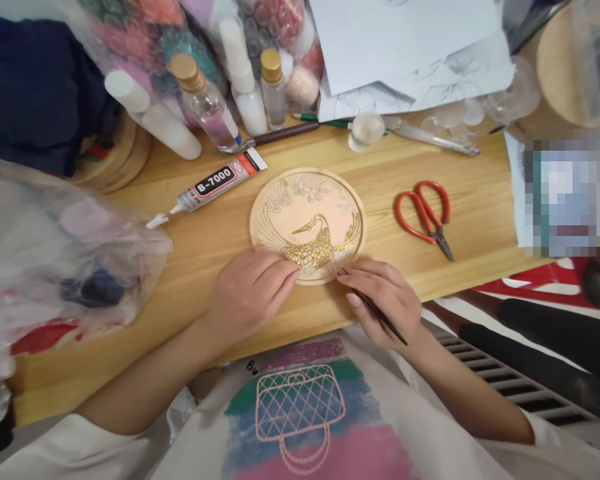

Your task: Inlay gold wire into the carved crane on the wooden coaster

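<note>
A round wooden plaque [325,187] lies on the wooden table, with a gold-lined crane [313,248] and faint feather lines drawn on its pale face. My left hand [253,290] rests at the plaque's lower left edge, fingers together and fingertips on the rim; whatever they may pinch is too small to make out. At the lower right edge is my right hand [384,300], closed on thin dark tweezers [380,315], whose tips point at the plaque's lower rim.
Red-handled pliers [430,217] lie to the right. A B-7000 glue tube [217,181] is at the upper left. Bottles [207,110], a dark-handled tool [290,135], a craft knife [433,137] and papers [395,53] line the back. Plastic bags [65,233] cover the left side.
</note>
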The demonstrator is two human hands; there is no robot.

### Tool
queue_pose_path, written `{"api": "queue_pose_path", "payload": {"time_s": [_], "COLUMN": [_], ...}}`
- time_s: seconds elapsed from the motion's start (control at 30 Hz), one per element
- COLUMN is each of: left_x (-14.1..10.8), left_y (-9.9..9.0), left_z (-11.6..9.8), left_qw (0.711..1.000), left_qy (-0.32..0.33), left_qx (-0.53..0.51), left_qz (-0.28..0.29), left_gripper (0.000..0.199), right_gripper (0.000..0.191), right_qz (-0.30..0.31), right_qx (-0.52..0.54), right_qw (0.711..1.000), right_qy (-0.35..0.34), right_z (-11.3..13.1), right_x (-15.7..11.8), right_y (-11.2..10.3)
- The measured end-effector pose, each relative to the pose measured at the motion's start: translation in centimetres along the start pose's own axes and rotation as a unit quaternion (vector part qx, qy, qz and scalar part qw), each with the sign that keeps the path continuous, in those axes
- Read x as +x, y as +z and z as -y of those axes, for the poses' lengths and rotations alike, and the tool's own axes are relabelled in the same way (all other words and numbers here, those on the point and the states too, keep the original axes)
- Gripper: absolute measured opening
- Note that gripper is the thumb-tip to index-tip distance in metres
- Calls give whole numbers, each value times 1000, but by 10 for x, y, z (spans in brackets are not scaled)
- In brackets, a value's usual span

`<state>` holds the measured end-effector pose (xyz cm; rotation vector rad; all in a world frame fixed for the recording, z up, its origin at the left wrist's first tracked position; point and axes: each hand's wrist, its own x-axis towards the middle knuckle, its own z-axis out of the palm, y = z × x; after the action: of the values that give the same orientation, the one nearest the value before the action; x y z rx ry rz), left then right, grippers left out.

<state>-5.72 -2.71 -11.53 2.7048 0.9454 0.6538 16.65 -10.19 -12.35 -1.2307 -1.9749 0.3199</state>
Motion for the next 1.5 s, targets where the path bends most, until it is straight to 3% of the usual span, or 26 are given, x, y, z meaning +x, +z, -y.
{"api": "queue_pose_path", "payload": {"time_s": [0.87, 1.13, 1.5], "left_x": [-3, -4, -4], "left_y": [8, 8, 2], "left_z": [-4, -4, -3], "left_qw": [999, 999, 1000], "left_qy": [-27, -22, 2], "left_qx": [-35, -44, -15], "left_qz": [5, 6, 21], "left_gripper": [18, 19, 18], "right_gripper": [38, 28, 26], "right_qz": [-15, 68, 94], "right_qx": [13, -74, -107], "right_qw": [1000, 995, 989], "right_qy": [-15, -25, -33], "right_z": [-2, 14, 15], "right_x": [-6, 1, 2], "right_y": [1, 12, 15]}}
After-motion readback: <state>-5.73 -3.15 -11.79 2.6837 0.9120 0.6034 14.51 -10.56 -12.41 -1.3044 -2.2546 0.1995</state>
